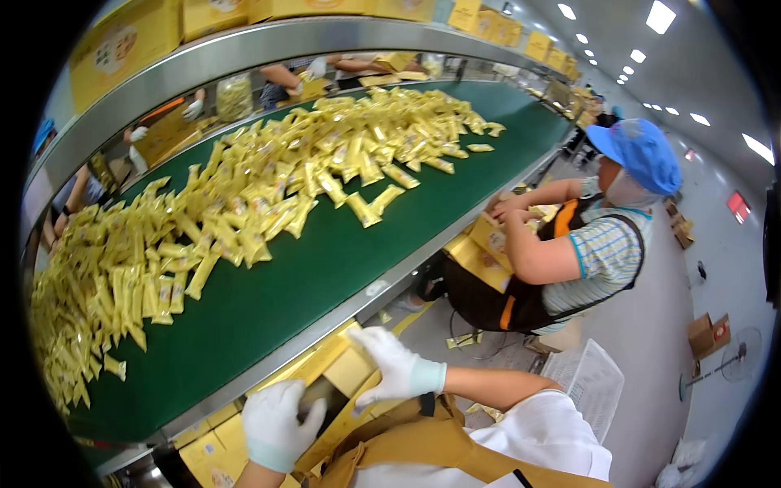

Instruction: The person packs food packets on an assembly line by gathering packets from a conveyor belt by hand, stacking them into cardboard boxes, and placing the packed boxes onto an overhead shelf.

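A yellow carton stands open below the belt's near edge, between my two white-gloved hands. My right hand spans the carton's right end, fingers at its far side and thumb at its near side. At the left end is my left hand, its thumb apart from its curved fingers, touching or just above the carton; nothing shows in its grasp. Many yellow sachets lie heaped on the green conveyor belt. More yellow cartons sit beside my left hand.
A co-worker in a blue cap sits at the right, hands at a yellow box. Other people's hands show across the belt. Overhead runs a metal shelf with boxes. A white crate and a fan stand at the right.
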`<state>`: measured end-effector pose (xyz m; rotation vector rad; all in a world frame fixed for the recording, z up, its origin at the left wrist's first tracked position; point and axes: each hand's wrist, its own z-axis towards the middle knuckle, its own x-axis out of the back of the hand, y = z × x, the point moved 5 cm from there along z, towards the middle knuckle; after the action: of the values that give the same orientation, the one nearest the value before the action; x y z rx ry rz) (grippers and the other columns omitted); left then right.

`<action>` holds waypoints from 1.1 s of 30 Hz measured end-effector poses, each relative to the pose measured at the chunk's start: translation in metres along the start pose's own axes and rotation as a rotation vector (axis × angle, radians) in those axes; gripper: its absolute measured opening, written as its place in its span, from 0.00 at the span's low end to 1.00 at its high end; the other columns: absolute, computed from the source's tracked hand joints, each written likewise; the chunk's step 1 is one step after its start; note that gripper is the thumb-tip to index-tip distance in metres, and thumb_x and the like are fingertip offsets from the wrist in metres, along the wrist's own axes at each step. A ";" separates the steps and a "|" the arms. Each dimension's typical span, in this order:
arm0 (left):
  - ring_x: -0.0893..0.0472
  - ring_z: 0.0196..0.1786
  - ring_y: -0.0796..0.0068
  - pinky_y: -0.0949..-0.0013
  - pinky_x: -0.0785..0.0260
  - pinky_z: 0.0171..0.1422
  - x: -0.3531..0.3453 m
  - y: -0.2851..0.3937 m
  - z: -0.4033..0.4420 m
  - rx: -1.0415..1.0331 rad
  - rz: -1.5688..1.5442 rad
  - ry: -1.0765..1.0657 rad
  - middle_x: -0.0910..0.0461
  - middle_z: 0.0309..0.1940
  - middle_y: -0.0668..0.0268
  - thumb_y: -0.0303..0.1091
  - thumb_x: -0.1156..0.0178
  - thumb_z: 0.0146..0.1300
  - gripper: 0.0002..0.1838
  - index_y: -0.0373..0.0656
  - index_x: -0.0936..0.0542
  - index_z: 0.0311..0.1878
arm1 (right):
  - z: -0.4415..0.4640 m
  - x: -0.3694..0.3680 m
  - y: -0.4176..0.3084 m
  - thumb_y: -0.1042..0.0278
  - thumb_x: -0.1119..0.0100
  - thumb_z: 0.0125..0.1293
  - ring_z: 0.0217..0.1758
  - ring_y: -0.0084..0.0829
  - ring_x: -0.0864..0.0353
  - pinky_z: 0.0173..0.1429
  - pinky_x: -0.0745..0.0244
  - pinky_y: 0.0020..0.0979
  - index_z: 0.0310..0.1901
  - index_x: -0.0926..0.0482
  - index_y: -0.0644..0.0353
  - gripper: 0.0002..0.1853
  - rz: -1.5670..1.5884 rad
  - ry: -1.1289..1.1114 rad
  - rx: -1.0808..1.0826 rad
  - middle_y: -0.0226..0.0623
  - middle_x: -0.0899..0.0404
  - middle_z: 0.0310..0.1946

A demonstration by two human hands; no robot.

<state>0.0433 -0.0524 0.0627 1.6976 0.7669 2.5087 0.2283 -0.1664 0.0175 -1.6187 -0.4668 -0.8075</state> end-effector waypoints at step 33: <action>0.16 0.52 0.56 0.55 0.24 0.59 -0.226 -0.115 -0.121 1.100 -0.883 -0.035 0.16 0.51 0.53 0.58 0.62 0.79 0.30 0.42 0.21 0.56 | 0.012 -0.023 -0.004 0.63 0.52 0.68 0.28 0.61 0.18 0.41 0.21 0.56 0.76 0.53 0.71 0.39 -0.201 -0.020 -0.197 0.59 0.17 0.26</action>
<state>0.0001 -0.0611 -0.2150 1.0017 2.4592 1.4363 0.2128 -0.1509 0.0037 -1.7817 -0.5855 -1.0143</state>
